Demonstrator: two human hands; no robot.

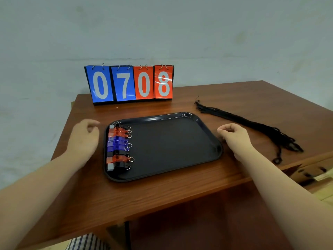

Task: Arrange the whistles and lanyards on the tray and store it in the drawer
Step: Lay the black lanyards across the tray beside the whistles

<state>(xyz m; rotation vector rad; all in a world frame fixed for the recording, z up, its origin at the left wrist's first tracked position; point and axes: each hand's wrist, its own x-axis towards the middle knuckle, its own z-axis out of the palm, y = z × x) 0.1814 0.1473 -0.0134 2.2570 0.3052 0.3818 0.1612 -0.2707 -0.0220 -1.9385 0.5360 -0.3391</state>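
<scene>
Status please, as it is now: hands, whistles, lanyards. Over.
Left hand and right hand empty, flanking tray. Whistles in a row at its left edge. Lanyards bundled on table, right of tray. Nothing blocks them.

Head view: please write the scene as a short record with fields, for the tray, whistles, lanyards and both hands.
tray: black, on the wooden table, mostly bare
whistles: red, blue and black, in a row along the tray's left side
lanyards: black bundle on the table, right of the tray, outside it
left hand: beside the tray's left edge, holds nothing
right hand: beside the tray's right edge, holds nothing
</scene>
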